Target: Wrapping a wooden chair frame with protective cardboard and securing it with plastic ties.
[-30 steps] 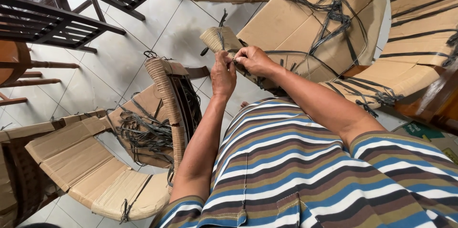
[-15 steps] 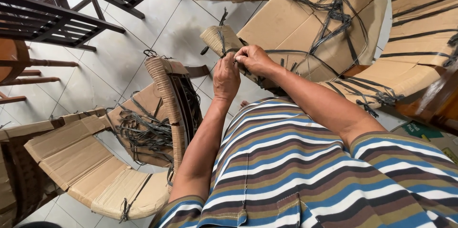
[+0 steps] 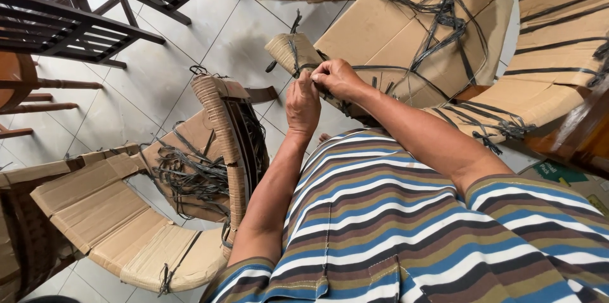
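Cardboard-wrapped chair part point(image 3: 293, 52) just beyond both hands, long axis running away up-left. Left hand point(image 3: 302, 103) and right hand point(image 3: 336, 78) touching, fingers pinched narrow on black strap point(image 3: 298, 67) at part's near end; right hand nearer it. Rattan chair point(image 3: 223, 131) left of forearms, on tiled floor point(image 3: 158, 68).

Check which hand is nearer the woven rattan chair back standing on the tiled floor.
Left. The left hand is just right of the woven rattan chair back, though apart from it; the right hand is farther right, beyond the left.
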